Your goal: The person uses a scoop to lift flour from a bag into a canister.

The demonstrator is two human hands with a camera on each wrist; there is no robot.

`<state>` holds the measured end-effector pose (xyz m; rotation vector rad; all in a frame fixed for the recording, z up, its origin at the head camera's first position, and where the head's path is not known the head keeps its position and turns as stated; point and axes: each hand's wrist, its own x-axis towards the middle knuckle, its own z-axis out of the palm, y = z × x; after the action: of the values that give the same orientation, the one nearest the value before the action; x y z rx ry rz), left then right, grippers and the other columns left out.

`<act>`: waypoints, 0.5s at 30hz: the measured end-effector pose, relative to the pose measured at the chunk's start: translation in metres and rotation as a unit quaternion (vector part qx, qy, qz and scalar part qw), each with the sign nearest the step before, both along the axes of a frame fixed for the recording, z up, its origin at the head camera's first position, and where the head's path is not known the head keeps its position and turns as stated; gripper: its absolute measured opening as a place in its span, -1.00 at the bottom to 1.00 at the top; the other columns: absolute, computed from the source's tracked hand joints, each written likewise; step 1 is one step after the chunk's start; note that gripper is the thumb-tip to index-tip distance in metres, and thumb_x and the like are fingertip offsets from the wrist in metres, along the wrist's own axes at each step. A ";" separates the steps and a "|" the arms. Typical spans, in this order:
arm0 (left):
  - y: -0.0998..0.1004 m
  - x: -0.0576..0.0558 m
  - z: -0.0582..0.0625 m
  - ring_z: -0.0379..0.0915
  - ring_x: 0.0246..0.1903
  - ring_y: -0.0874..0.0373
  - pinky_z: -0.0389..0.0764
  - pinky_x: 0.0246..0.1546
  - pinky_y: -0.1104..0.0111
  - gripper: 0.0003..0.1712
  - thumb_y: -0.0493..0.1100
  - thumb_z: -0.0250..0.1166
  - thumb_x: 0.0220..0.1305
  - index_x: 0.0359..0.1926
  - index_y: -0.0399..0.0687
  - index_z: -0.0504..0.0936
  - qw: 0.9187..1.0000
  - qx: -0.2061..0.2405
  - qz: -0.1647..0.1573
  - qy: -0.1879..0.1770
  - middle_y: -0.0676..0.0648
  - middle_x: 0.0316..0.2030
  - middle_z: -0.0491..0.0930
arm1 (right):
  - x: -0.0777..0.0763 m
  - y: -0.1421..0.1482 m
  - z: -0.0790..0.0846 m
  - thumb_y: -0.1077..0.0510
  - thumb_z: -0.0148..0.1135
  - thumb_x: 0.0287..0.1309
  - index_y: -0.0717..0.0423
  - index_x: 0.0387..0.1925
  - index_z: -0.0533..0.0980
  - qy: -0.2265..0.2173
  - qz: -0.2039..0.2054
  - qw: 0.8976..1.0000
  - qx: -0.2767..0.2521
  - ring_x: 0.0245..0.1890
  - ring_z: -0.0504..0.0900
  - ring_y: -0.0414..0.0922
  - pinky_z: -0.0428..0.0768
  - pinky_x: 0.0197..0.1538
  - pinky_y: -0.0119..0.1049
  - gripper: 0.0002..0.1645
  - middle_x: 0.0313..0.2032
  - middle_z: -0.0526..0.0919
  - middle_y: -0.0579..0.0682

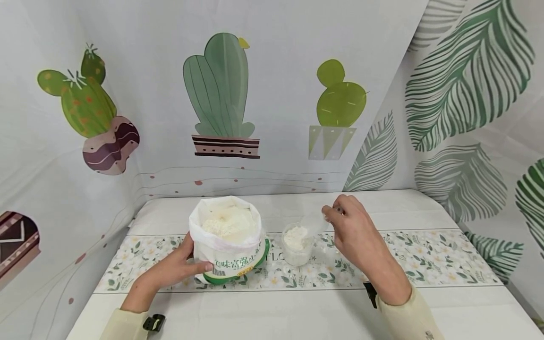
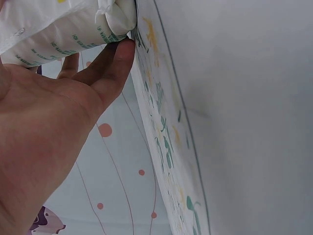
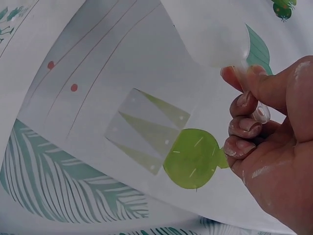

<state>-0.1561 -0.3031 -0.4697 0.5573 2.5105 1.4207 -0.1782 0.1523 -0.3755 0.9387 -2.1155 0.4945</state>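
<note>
An opened bag of flour point(image 1: 229, 250), its white rim rolled back, stands upright on the table with white powder point(image 1: 227, 224) filling it near the top. My left hand point(image 1: 180, 264) grips the bag's left side, thumb on the front and fingers round behind. Right of the bag is a small clear tub point(image 1: 297, 257), with powder heaped up to its rim. In my right hand point(image 1: 352, 231) is a translucent plastic scoop point(image 3: 210, 39), its short handle pinched between thumb and fingers. The scoop's bowl overlaps the tub's right edge in the head view. White powder marks the right fingers point(image 3: 244, 126).
A floral runner band point(image 1: 425, 257) crosses the white table point(image 1: 255, 311) under the bag and tub. White specks lie right of the tub. Behind the table hangs a cloth point(image 1: 280, 94) printed with cacti, and leaf-patterned cloth point(image 1: 463, 94) hangs on the right.
</note>
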 end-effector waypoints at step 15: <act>0.001 -0.001 0.002 0.38 0.38 -0.07 0.48 0.27 0.02 0.31 -0.08 0.49 0.39 0.69 0.49 -0.36 1.000 -0.001 -0.006 0.006 -0.09 0.46 0.30 | 0.005 0.002 0.005 0.64 0.29 0.08 0.28 -0.14 0.72 0.002 -0.007 1.000 0.022 -0.39 0.38 -0.04 0.39 -0.30 -0.19 -0.62 -0.38 0.46 0.02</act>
<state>-0.1567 -0.3026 -0.4681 0.5809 2.5123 1.4147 -0.1735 0.1538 -0.3706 0.9497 -2.1362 0.4400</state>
